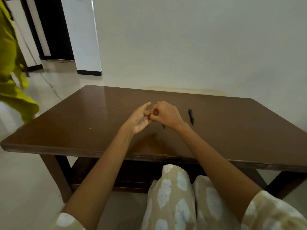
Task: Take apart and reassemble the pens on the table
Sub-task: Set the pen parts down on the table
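Note:
My two hands meet above the middle of the brown table (93,117). My left hand (140,117) is palm-up, index finger straight and the other fingers curled against my right hand. My right hand (166,113) is curled into a fist that pinches something small at the thumb. A dark pen part (163,126) pokes out below my right hand, and another small dark tip (147,125) shows under my left; most of both is hidden by my fingers. A whole black pen (191,116) lies on the table to the right of my right hand, apart from it.
The table's far edge runs along a pale wall. A person in yellow-green clothing (11,77) stands on the floor at the far left. My knees in patterned cloth (179,193) sit under the near table edge, above a lower shelf (132,181).

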The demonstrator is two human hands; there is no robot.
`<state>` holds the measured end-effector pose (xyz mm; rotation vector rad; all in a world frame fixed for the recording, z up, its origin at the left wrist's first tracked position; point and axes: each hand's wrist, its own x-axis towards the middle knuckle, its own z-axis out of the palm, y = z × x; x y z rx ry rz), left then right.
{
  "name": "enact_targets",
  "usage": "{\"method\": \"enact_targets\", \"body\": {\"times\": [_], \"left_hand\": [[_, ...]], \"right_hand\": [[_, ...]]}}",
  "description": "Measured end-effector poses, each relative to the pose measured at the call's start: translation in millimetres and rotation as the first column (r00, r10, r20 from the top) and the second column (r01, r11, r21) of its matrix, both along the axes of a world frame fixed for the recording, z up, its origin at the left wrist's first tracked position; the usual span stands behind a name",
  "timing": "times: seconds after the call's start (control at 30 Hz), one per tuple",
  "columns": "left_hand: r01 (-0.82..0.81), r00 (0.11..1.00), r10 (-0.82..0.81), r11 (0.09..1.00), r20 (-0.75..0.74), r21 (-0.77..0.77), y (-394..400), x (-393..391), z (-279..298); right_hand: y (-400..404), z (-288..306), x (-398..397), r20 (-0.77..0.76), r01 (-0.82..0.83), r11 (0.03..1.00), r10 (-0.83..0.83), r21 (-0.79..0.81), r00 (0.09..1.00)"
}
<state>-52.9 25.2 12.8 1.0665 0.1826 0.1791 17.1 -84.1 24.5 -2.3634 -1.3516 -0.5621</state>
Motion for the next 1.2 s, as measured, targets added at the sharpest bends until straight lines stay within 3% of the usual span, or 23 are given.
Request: {"method": "enact_targets", "body": {"times": [0.23, 0.4, 0.5, 0.6, 0.67, 0.73, 1.07, 1.2], "left_hand": [[0.057, 0.998, -0.058, 0.996, -0.003, -0.075, -27, 9, 2], [0.102, 0.994, -0.104, 0.990, -0.014, -0.097, -43, 18, 4], [0.157, 0.987, -0.158, 0.987, -0.032, -0.028, -46, 19, 5], [0.128, 0.991, -0.125, 0.989, -0.047, 0.075, -39, 21, 3], [0.049, 0.999, -0.046, 0.995, -0.027, 0.088, -32, 22, 2], [-0.012, 1.000, 0.012, 0.999, 0.001, 0.034, -27, 24, 2], [-0.081, 0.996, 0.085, 0.987, -0.019, 0.135, -33, 25, -7], [-0.123, 0.992, 0.123, 0.983, 0.008, 0.137, -23, 25, -3]], "right_hand": [[-33, -2, 13, 0.102, -0.038, 0.997, 0.044, -0.064, 0.994], [-50, -6, 22, -0.023, -0.032, 0.999, 0.032, -0.009, 0.999], [-57, -5, 25, -0.190, -0.038, 0.999, 0.039, 0.013, 0.981], [-73, -3, 32, -0.423, -0.101, 0.984, 0.029, -0.149, 0.906], [-84, -5, 34, -0.452, -0.119, 0.936, -0.047, -0.331, 0.891], [-93, -10, 36, -0.441, -0.105, 0.915, -0.086, -0.390, 0.893], [-101, -11, 37, -0.382, -0.115, 0.930, -0.030, -0.350, 0.923], [-96, -6, 41, -0.429, -0.066, 0.990, 0.005, -0.127, 0.904]]}}
